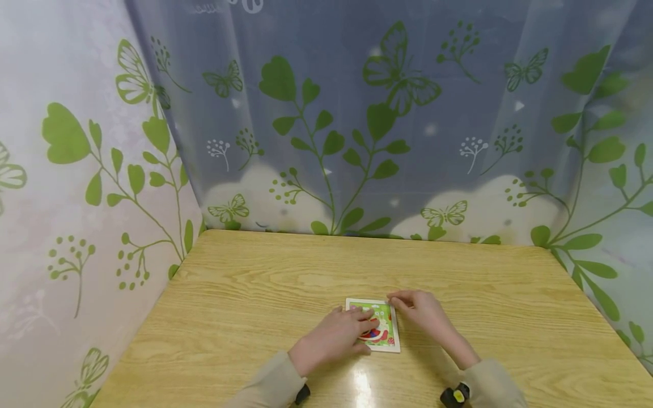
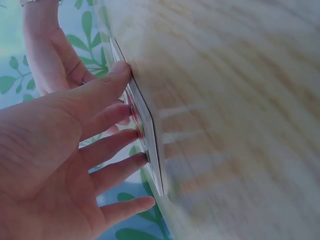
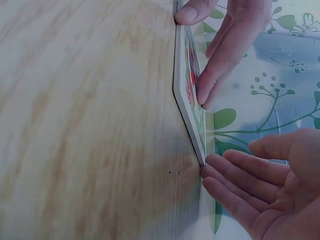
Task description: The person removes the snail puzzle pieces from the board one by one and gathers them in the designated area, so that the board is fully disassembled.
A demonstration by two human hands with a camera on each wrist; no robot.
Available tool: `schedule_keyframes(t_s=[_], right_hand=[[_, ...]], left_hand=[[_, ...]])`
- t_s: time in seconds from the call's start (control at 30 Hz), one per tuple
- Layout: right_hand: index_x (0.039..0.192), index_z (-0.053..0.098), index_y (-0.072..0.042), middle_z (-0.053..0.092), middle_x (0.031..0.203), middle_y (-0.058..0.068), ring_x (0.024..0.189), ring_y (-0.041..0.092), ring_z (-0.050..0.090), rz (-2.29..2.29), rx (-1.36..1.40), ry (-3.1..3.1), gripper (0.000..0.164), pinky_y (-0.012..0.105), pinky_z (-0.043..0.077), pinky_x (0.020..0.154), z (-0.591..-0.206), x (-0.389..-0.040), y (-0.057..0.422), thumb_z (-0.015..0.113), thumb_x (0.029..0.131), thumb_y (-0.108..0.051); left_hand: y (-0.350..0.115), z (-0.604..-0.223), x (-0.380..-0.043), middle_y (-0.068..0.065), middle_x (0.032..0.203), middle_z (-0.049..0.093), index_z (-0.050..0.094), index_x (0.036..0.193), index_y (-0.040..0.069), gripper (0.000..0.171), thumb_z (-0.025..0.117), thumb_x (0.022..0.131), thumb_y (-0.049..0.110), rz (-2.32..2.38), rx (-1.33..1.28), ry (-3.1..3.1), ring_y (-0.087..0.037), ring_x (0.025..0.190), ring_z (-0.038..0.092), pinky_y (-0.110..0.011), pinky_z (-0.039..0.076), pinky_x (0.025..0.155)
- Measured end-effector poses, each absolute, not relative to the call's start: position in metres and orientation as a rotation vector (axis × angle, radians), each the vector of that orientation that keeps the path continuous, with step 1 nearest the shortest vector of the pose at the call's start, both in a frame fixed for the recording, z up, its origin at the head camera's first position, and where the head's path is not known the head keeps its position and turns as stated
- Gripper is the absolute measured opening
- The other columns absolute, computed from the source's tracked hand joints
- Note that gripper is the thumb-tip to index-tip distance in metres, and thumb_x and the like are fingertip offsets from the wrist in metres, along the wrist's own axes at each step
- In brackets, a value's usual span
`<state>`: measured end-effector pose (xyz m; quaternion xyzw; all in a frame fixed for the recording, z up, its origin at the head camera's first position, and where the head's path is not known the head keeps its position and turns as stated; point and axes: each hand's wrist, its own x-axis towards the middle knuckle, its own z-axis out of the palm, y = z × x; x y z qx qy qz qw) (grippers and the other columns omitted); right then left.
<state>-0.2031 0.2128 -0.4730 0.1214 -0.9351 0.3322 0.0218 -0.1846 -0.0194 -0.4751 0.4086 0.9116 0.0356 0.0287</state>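
Note:
A thin, square picture board (image 1: 395, 340) with a white border lies flat on the wooden table; its picture is green with red and blue parts. My left hand (image 1: 339, 337) rests over the board's left side, fingers spread and nearly straight, hiding much of the picture. In the left wrist view the fingertips of that hand (image 2: 75, 135) touch the picture, and the thumb is at the near edge. At the far right corner is my right hand (image 1: 420, 310). The right wrist view has the fingers of this hand (image 3: 250, 182) extended, fingertips right at the board's corner, thumb apart.
The wooden table (image 1: 245, 289) spreads around the board on all sides. A blue-grey curtain (image 1: 326, 124) with green leaves and butterflies hangs behind it, and pale printed cloth (image 1: 92, 187) borders the left. Dark bands (image 1: 454, 395) show at both wrists.

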Motion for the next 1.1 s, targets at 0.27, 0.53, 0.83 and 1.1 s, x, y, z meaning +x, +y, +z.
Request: schedule_keyframes(t_s=[0.27,0.53,0.83,1.1], right_hand=[[0.114,0.076,-0.003,0.075,0.112,0.017,0.098,0.032,0.073,1.014,0.351,-2.916,0.022,0.048,0.059,0.084,-0.471,-0.201,0.211,0.063,0.099,-0.014],[0.112,0.077,-0.004,0.076,0.110,0.016,0.097,0.032,0.073,0.952,0.337,-2.948,0.022,0.043,0.059,0.075,-0.466,-0.200,0.205,0.064,0.099,-0.016],[0.111,0.078,-0.006,0.076,0.111,0.014,0.092,0.029,0.074,0.892,0.304,-2.961,0.022,0.041,0.058,0.071,-0.464,-0.197,0.200,0.066,0.098,-0.018],[0.112,0.078,-0.005,0.077,0.104,0.012,0.090,0.027,0.073,0.917,0.289,-2.964,0.022,0.034,0.053,0.064,-0.463,-0.197,0.200,0.066,0.098,-0.018]], left_hand=[[-0.018,-0.474,-0.185,0.000,0.154,0.049,0.058,0.145,0.023,0.059,0.067,0.093,0.049,0.098,1.277,2.819,-0.021,0.139,0.050,-0.053,0.046,0.109],[-0.018,-0.473,-0.184,0.000,0.154,0.049,0.058,0.145,0.024,0.058,0.067,0.093,0.048,0.110,1.259,2.813,-0.022,0.140,0.049,-0.054,0.044,0.109],[-0.016,-0.473,-0.182,0.004,0.156,0.045,0.055,0.147,0.026,0.058,0.065,0.094,0.049,0.105,1.220,2.799,-0.019,0.143,0.045,-0.054,0.042,0.111],[-0.016,-0.473,-0.183,0.002,0.156,0.047,0.055,0.147,0.026,0.059,0.066,0.094,0.047,0.125,1.224,2.800,-0.022,0.142,0.047,-0.057,0.040,0.112]])
